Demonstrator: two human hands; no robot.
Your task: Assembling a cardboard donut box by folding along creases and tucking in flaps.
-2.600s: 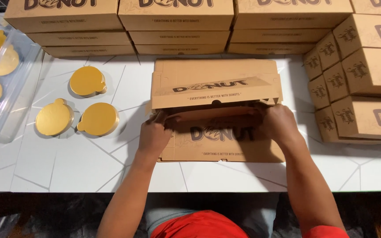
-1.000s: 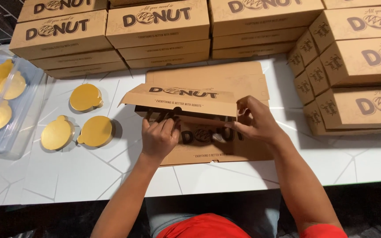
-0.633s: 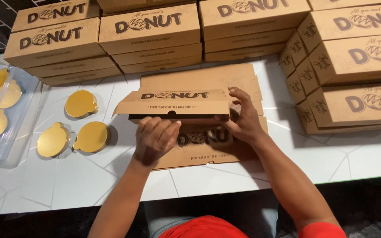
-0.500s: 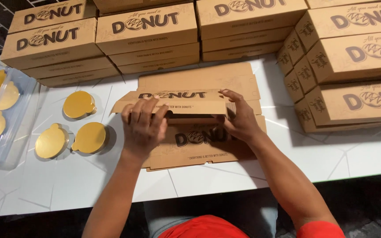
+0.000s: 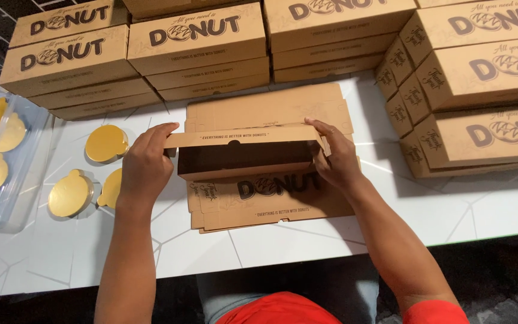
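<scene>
Left hand grips the left end of the half-folded brown box, fingers curled over its top flap. Right hand clamps the right end, thumb on the flap edge. Box sits open toward the person, dark inside, resting on a stack of flat box blanks on the white table. Left of the box: three gold round cake boards, then a clear plastic tray with more. Behind and right of the box: stacks of assembled boxes.
</scene>
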